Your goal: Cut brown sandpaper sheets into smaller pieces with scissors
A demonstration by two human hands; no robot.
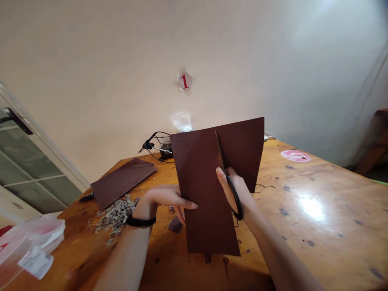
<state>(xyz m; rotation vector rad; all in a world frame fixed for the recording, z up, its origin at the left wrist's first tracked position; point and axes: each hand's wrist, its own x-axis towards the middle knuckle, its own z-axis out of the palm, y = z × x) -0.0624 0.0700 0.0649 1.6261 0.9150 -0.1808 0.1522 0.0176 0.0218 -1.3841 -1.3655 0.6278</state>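
Note:
A large dark-brown sheet (206,194), its material hard to tell, is held up above the table. My left hand (172,200) grips its left edge, thumb in front and fingers behind. My right hand (235,186) is closed on the black handles of a pair of scissors (220,151). One blade shows on the front of the sheet, pointing up to near its top edge. A cut runs up from the bottom along the blades, and the right part of the sheet bends away behind my right hand.
More brown sheets (124,180) lie at the left, by a pile of small shredded scraps (117,214). A plastic bag (42,234) sits at the front left. Cables and a black device (166,150) stand at the back. A pink round sticker (296,156) is on the wooden table (303,242).

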